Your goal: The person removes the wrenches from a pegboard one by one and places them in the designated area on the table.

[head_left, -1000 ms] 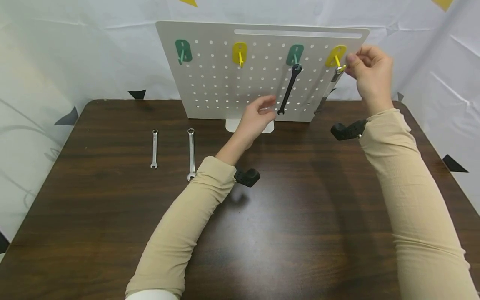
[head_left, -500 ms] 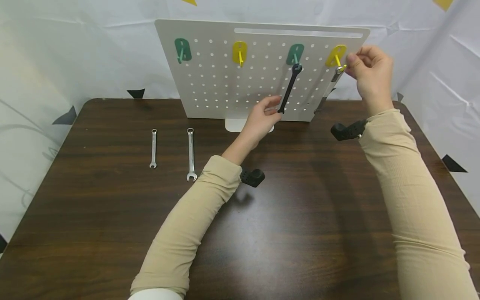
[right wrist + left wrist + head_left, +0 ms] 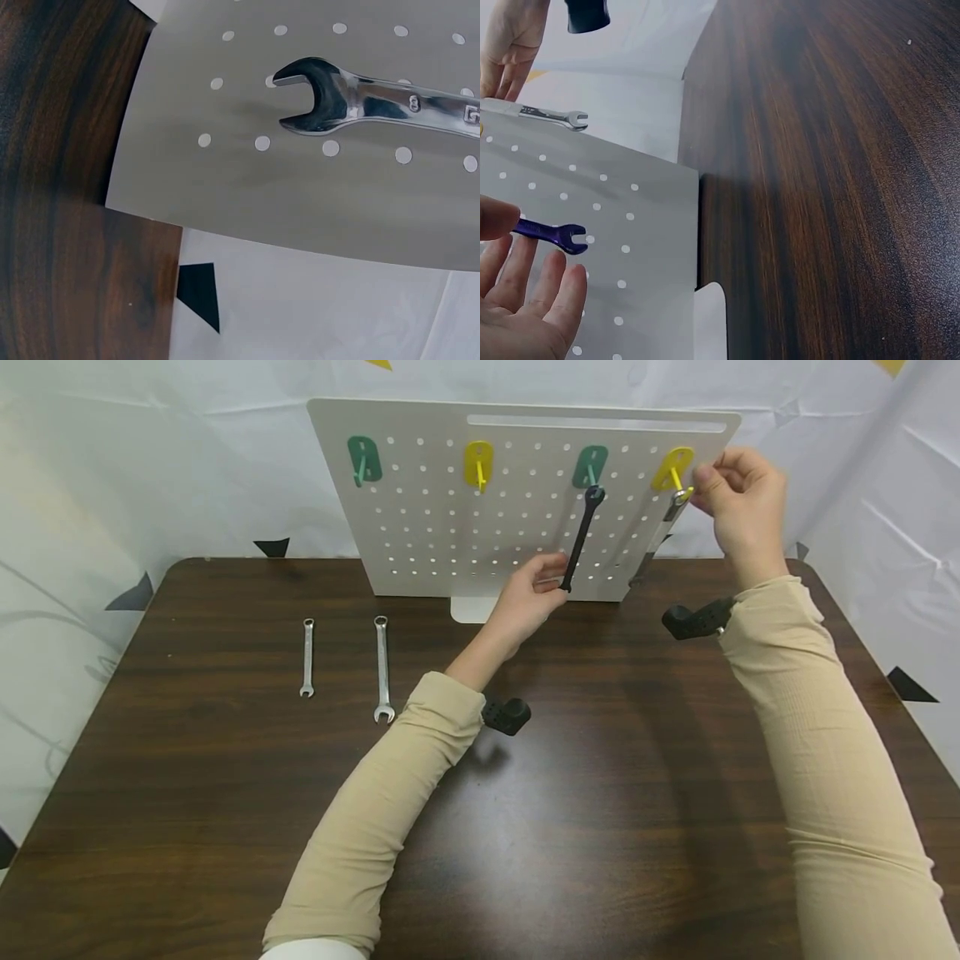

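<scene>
My left hand (image 3: 527, 596) pinches the lower, open end of a dark combination wrench (image 3: 581, 539), between thumb and fingers. That wrench hangs by its ring end from the right-hand green hook (image 3: 590, 467); in the left wrist view the wrench (image 3: 553, 234) looks purple. My right hand (image 3: 742, 510) has its fingers bent beside the tip of the right-hand yellow hook (image 3: 674, 470), close to the ring end of a silver combination wrench (image 3: 658, 539) hanging there. Whether these fingers grip anything is hidden. The silver wrench's open end (image 3: 319, 97), marked 8, shows in the right wrist view.
A light grey pegboard (image 3: 435, 527) stands at the back of the dark wooden table (image 3: 225, 827). On its left half are another green hook (image 3: 364, 460) and yellow hook (image 3: 478, 464). A short silver wrench (image 3: 307, 658) and a longer silver wrench (image 3: 382, 668) lie at left.
My left hand has moved right to the dark wrench and taken hold of its lower end, which has shifted slightly. The right hand stays in place by the yellow hook.
</scene>
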`<state>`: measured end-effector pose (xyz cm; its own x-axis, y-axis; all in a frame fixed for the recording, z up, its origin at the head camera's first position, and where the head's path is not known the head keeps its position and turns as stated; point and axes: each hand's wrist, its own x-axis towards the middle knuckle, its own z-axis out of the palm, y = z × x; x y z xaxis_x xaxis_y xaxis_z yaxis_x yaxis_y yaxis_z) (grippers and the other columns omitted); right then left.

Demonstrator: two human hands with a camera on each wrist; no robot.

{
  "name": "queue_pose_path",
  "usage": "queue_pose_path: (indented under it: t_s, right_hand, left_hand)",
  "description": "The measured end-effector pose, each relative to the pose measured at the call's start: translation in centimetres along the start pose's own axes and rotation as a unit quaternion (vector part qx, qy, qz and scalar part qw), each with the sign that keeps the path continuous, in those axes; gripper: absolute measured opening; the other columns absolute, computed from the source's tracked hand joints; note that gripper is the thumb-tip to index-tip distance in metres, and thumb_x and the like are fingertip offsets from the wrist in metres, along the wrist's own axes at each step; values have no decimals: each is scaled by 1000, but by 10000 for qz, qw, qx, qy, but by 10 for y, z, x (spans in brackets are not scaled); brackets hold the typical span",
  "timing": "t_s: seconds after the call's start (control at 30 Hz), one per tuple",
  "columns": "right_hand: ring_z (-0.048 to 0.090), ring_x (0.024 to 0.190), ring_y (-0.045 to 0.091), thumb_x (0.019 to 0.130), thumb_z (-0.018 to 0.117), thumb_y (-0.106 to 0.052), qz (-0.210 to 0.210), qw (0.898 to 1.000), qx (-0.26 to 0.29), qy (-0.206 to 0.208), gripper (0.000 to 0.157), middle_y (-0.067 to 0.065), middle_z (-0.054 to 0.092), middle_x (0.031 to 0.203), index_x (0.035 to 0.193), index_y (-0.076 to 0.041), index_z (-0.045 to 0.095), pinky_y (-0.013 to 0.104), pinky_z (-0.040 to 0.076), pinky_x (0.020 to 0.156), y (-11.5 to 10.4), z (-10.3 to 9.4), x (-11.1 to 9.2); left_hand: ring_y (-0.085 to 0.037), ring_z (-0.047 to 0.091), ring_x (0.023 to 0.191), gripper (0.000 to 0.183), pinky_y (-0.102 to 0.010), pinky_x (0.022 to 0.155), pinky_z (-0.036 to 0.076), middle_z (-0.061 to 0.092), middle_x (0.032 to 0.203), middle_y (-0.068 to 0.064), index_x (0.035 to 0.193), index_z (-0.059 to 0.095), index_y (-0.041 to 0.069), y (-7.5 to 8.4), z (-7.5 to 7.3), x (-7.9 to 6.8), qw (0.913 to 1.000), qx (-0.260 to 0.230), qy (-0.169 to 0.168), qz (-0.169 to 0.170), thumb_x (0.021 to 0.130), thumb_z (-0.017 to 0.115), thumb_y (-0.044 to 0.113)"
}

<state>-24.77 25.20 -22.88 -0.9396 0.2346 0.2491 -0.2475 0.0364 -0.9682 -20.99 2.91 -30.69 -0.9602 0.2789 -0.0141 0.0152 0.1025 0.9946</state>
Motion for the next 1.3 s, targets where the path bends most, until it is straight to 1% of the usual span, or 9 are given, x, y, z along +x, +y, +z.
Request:
queue_pose_path:
  t_s: [0.13,0.47,0.57,0.77,0.87,1.03,1.1,1.17,1.3]
  right_hand:
    - [63,69,4,87,65,-4,-11,10000,86,-17,12,-5,67,73,77,-10,61,9,55,67,1,0,-1]
    - [63,71,3,89,62,-3,-122,9999,-104,-33,14,-7,67,74,78,-11,62,8,55,67,2,-2,-2]
    - [63,72,3,89,62,-4,-134,9998,-125,-23,14,-7,67,74,78,-12,62,8,55,68,2,-2,-2]
    - [63,73,3,88,64,-7,-162,9997,-189,-3,11,-7,67,76,79,-12,62,7,55,69,2,-2,0]
    - [63,73,4,88,64,-7,-143,9998,-139,27,10,-7,67,75,79,-12,62,8,55,69,3,-2,0]
    - [63,73,4,88,64,-6,-119,9999,-85,62,11,-7,67,75,79,-12,62,8,55,69,3,-1,1]
    - [63,73,4,88,64,-6,-111,9999,-62,64,11,-6,67,75,79,-12,62,8,55,69,3,-1,1]
    - [63,72,4,88,63,-6,-107,9999,-51,60,12,-6,67,74,78,-11,62,8,55,68,3,0,1]
    - [62,71,3,88,63,-5,-106,9999,-33,33,13,-7,67,73,78,-11,61,8,55,67,4,-1,0]
  left_hand:
    - [-25,53,126,49,-25,103,48,54,138,-13,139,45,6,-1,1,-1,9999,8,-155,18,91,52,-2]
    - [-29,57,120,46,-27,99,51,57,129,-20,137,47,4,0,2,-8,9992,-22,-350,206,92,53,-3]
    - [-28,58,120,44,-27,99,51,59,126,-19,136,49,4,1,2,-10,9990,42,-392,196,92,54,-1]
    - [-25,59,116,40,-26,93,52,59,126,-16,133,51,5,4,2,-14,9990,81,-400,189,94,57,5]
    - [-25,61,112,36,-31,91,54,60,124,-15,130,54,5,4,1,-16,9991,10,-362,238,94,59,8]
    - [-25,65,102,31,-26,82,55,62,116,-16,122,58,1,6,0,-19,9991,-142,-225,329,93,61,11]
    - [-24,66,99,30,-23,79,56,63,113,-16,121,59,0,7,0,-20,9990,-254,-207,298,93,61,10]
    - [-25,67,98,29,-23,78,57,63,113,-17,121,59,-1,9,-1,-21,9987,-370,-241,238,93,61,8]
    - [-32,65,103,33,-29,82,59,63,115,-18,125,57,2,13,-3,-23,9974,-598,-377,103,93,60,7]
